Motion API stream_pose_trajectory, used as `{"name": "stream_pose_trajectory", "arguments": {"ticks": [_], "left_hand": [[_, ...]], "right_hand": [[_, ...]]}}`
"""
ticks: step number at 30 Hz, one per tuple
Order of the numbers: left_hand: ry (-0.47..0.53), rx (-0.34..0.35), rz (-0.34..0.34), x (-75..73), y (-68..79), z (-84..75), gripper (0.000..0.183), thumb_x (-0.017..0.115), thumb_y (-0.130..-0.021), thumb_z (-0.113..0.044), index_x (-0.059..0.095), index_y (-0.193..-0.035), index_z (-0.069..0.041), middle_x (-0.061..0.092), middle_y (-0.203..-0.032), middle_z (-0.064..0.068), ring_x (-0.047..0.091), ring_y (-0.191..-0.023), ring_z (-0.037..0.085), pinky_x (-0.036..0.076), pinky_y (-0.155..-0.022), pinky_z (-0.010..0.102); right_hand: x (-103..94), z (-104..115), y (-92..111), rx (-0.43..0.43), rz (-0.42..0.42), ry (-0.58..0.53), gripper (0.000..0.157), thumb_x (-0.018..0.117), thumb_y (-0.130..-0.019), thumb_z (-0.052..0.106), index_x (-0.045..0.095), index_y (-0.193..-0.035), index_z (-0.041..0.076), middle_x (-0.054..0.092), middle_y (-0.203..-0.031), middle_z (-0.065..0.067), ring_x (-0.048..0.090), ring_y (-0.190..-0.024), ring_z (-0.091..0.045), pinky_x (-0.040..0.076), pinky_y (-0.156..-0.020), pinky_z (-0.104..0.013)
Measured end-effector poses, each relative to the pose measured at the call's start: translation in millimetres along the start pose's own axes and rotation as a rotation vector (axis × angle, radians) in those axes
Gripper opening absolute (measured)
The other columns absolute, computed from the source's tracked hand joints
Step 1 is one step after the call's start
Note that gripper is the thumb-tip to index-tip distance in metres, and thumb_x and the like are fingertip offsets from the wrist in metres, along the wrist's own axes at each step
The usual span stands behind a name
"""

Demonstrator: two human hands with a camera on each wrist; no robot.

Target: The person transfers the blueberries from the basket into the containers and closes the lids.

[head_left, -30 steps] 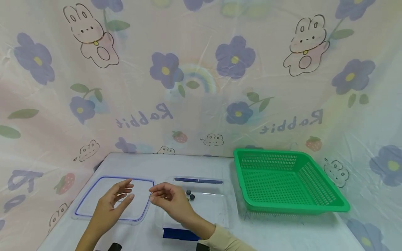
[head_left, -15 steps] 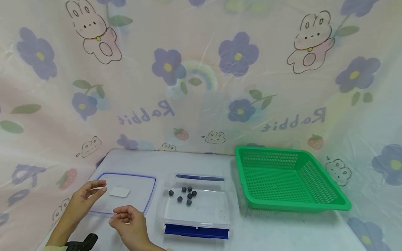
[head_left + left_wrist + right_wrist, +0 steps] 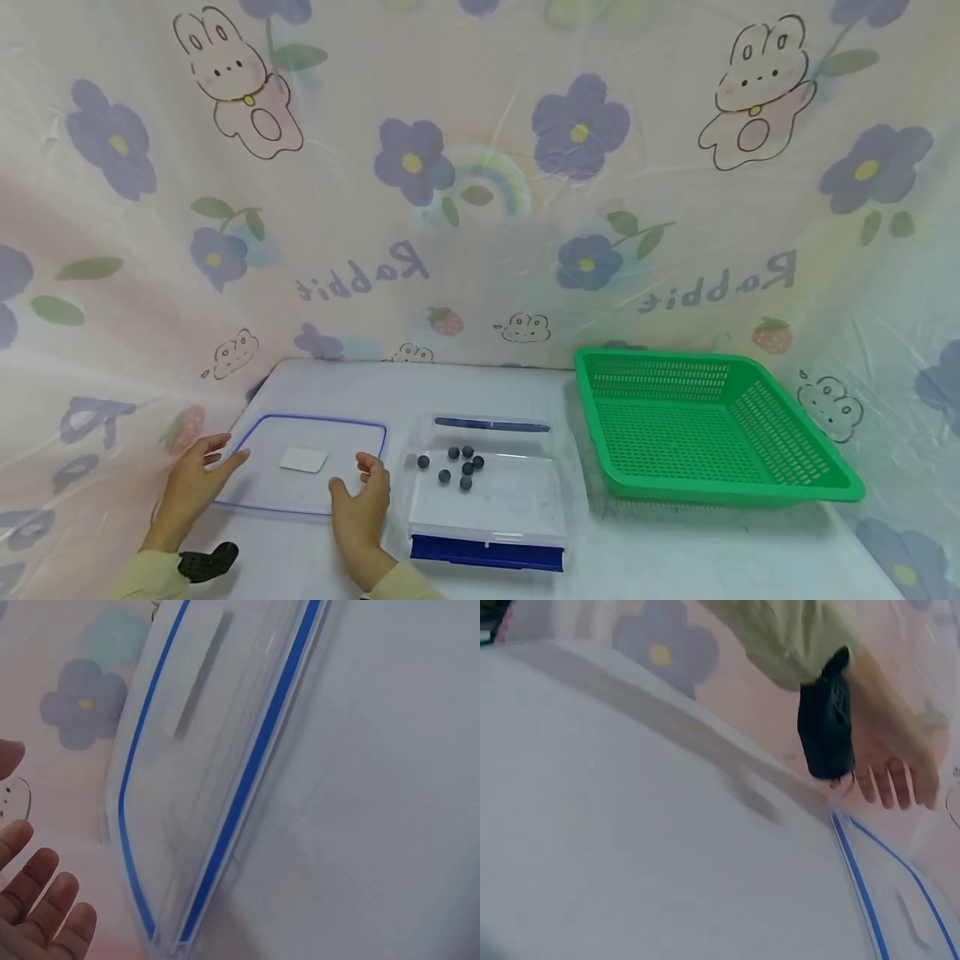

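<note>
A clear lid with a blue seal [image 3: 322,418] lies flat on the table, and a small white rectangle [image 3: 303,459] shows on it. My left hand [image 3: 193,479] is at the lid's left side, thumb and fingers spread apart. Over its right part hovers my right hand [image 3: 362,504], fingers bent loosely and holding nothing. Whether either hand touches the lid, I cannot tell. To the right stands a clear plastic box [image 3: 517,504] with blue clasps, with several small dark balls [image 3: 467,469] inside. In the left wrist view, the blue seal [image 3: 251,769] runs beside my fingers [image 3: 64,900].
A green slotted basket [image 3: 720,493] stands at the right of the table [image 3: 660,558]. Behind hangs a curtain [image 3: 480,267] printed with rabbits and flowers. A black device [image 3: 208,563] is strapped at my left wrist.
My hands were close together, the right partly over the box. Both moved left and toward me; the right then shifted back rightward, so they now stand apart at the lid's two sides.
</note>
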State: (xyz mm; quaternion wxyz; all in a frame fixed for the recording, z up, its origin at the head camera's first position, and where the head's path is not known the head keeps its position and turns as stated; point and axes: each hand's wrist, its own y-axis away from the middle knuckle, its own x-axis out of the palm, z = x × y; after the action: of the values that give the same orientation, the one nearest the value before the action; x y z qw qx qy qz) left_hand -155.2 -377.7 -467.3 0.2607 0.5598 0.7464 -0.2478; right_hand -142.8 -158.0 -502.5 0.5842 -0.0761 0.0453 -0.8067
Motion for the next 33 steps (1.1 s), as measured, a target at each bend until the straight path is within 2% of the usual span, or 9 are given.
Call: {"name": "stream_pose_trajectory", "arguments": {"ticks": [3, 6, 10, 18, 21, 26, 29, 33], "left_hand": [[0.025, -0.048, 0.002, 0.8, -4.3, 5.4, 0.067, 0.059, -0.097, -0.032, 0.034, -0.135, 0.016, 0.037, -0.136, 0.039, 0.038, -0.121, 0.053, 0.037, -0.097, 0.061], [0.049, -0.119, 0.007, 2.7, -8.2, 8.4, 0.068, 0.058, -0.097, -0.033, 0.033, -0.137, 0.015, 0.035, -0.137, 0.037, 0.037, -0.123, 0.051, 0.036, -0.099, 0.057], [0.071, -0.175, -0.011, 6.7, -13.1, 10.5, 0.068, 0.057, -0.097, -0.033, 0.032, -0.138, 0.015, 0.033, -0.139, 0.037, 0.038, -0.123, 0.050, 0.036, -0.099, 0.054], [0.121, -0.231, -0.143, 11.3, -17.5, 11.5, 0.060, 0.057, -0.096, -0.022, 0.034, -0.134, 0.018, 0.036, -0.135, 0.038, 0.038, -0.122, 0.050, 0.034, -0.100, 0.057], [0.114, -0.249, -0.149, 11.0, -19.2, 9.6, 0.061, 0.057, -0.095, -0.022, 0.034, -0.134, 0.019, 0.035, -0.135, 0.038, 0.036, -0.123, 0.051, 0.032, -0.102, 0.058], [0.076, -0.240, -0.108, 8.5, -20.0, 15.0, 0.061, 0.058, -0.094, -0.024, 0.038, -0.130, 0.020, 0.039, -0.130, 0.041, 0.041, -0.118, 0.051, 0.036, -0.098, 0.057], [0.087, -0.253, -0.093, 7.0, -18.8, 18.3, 0.060, 0.059, -0.094, -0.026, 0.041, -0.130, 0.019, 0.043, -0.128, 0.040, 0.044, -0.115, 0.050, 0.040, -0.093, 0.056], [0.117, -0.298, -0.139, 5.0, -15.6, 21.0, 0.056, 0.059, -0.093, -0.024, 0.045, -0.132, 0.014, 0.049, -0.126, 0.036, 0.048, -0.112, 0.048, 0.043, -0.084, 0.049]], "right_hand": [[1.7, -1.3, -5.3, 0.040, -0.040, -0.015, 0.046, 0.073, -0.071, 0.001, 0.056, -0.113, 0.009, 0.055, -0.115, -0.010, 0.052, -0.112, -0.037, 0.041, -0.096, -0.046], [3.4, -2.0, -7.9, 0.105, -0.059, -0.011, 0.052, 0.072, -0.072, 0.001, 0.052, -0.119, 0.008, 0.053, -0.127, -0.016, 0.046, -0.124, -0.039, 0.035, -0.103, -0.053], [4.6, -3.4, -8.8, 0.167, -0.087, 0.006, 0.055, 0.073, -0.071, 0.001, 0.050, -0.121, 0.005, 0.051, -0.130, -0.022, 0.046, -0.124, -0.041, 0.035, -0.103, -0.054], [4.1, -4.0, -12.9, 0.213, -0.093, -0.068, 0.057, 0.070, -0.074, 0.000, 0.047, -0.125, 0.001, 0.047, -0.123, -0.019, 0.044, -0.120, -0.040, 0.036, -0.101, -0.053], [4.7, -4.6, -13.9, 0.203, -0.090, -0.083, 0.058, 0.069, -0.073, -0.002, 0.046, -0.126, 0.000, 0.046, -0.122, -0.019, 0.044, -0.121, -0.042, 0.036, -0.101, -0.053], [4.8, -5.7, -17.0, 0.234, -0.049, -0.115, 0.061, 0.066, -0.072, -0.002, 0.043, -0.128, -0.001, 0.043, -0.129, -0.024, 0.038, -0.128, -0.046, 0.033, -0.105, -0.053], [3.8, -3.1, -17.5, 0.289, -0.012, -0.084, 0.063, 0.066, -0.074, 0.001, 0.041, -0.132, -0.002, 0.040, -0.137, -0.030, 0.034, -0.131, -0.048, 0.030, -0.106, -0.055], [3.9, 3.6, -12.0, 0.310, -0.006, 0.043, 0.065, 0.071, -0.074, 0.005, 0.044, -0.132, -0.003, 0.044, -0.136, -0.030, 0.040, -0.127, -0.047, 0.034, -0.102, -0.057]]}}
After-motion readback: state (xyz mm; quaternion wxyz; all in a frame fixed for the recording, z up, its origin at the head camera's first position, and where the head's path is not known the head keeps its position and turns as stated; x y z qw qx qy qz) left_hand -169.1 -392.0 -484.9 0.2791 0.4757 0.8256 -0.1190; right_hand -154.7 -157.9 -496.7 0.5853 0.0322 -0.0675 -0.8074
